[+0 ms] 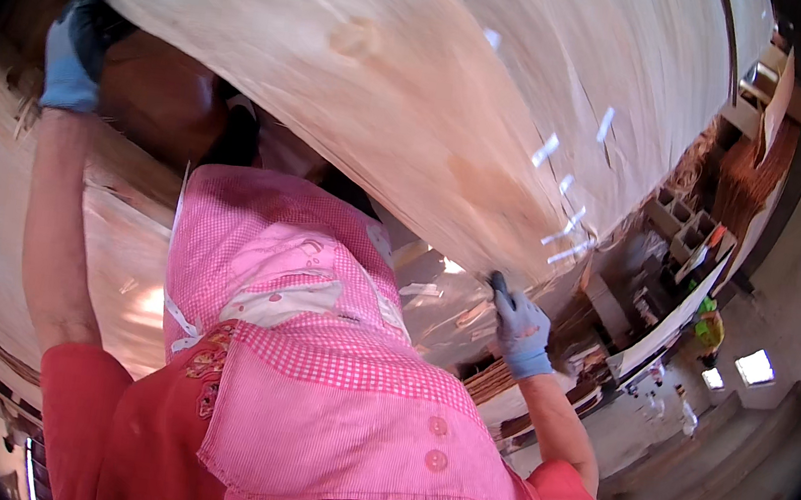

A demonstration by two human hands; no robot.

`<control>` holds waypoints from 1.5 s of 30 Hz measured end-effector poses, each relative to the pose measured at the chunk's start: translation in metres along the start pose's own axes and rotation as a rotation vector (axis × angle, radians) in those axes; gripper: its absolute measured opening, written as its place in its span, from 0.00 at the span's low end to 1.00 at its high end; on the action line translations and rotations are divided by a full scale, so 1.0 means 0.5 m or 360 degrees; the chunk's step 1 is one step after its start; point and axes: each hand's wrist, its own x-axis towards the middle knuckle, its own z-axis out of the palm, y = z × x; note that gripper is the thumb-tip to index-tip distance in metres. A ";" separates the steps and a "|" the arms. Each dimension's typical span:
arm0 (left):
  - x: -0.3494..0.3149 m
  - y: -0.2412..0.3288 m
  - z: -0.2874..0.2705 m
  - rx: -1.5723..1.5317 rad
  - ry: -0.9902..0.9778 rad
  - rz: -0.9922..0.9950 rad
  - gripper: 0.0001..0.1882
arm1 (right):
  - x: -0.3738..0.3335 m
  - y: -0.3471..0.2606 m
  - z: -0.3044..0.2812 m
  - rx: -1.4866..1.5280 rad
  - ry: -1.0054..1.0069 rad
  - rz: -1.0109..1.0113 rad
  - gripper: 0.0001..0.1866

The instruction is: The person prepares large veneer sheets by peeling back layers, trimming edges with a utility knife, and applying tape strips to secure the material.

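A large, thin sheet of pale wood veneer (421, 83) spans the upper part of the head view, with several short white tape strips (564, 225) near its right side. My left hand (79, 46), in a blue-grey glove with a dark palm, is closed on the near edge close to the sheet's left corner. At the lower right of that edge, my right hand (519, 327), gloved alike, pinches the veneer. Its fingers are partly hidden by the sheet. Both arms reach out on either side of my pink checked apron (335, 372).
More veneer (119, 265) lies at the left, beneath my left arm. Stacked reddish veneer (754, 179), hollow blocks (685, 230) and scraps stand at the right. Farther off is a person in a yellow-green top (709, 328), near bright windows (755, 368).
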 end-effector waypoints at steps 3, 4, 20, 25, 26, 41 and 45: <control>0.031 -0.028 -0.040 0.0229 -0.0156 0.0192 0.21 | -0.127 0.100 0.036 -0.0145 -0.0473 0.0461 0.27; 0.040 -0.031 -0.053 0.0266 -0.0184 0.0235 0.21 | -0.177 0.150 0.057 -0.0141 -0.0617 0.0778 0.28; -0.428 -0.112 0.014 0.0394 -0.0680 0.0165 0.12 | 0.366 -0.333 -0.272 0.2199 -0.0073 -0.0160 0.21; -0.491 -0.167 -0.043 0.0766 -0.1191 0.0410 0.16 | 0.437 -0.494 -0.292 0.2347 -0.0744 0.0036 0.10; -0.481 -0.161 -0.051 0.0836 -0.1231 0.0361 0.17 | 0.438 -0.512 -0.275 0.2409 -0.0665 0.0002 0.08; -0.179 0.133 -0.001 0.0603 -0.0548 0.1501 0.23 | 0.105 -0.137 0.004 0.1154 -0.0659 0.1295 0.09; -0.284 0.167 0.230 0.0742 -0.1224 0.1583 0.33 | 0.050 -0.130 0.109 0.1440 -0.0679 0.1518 0.10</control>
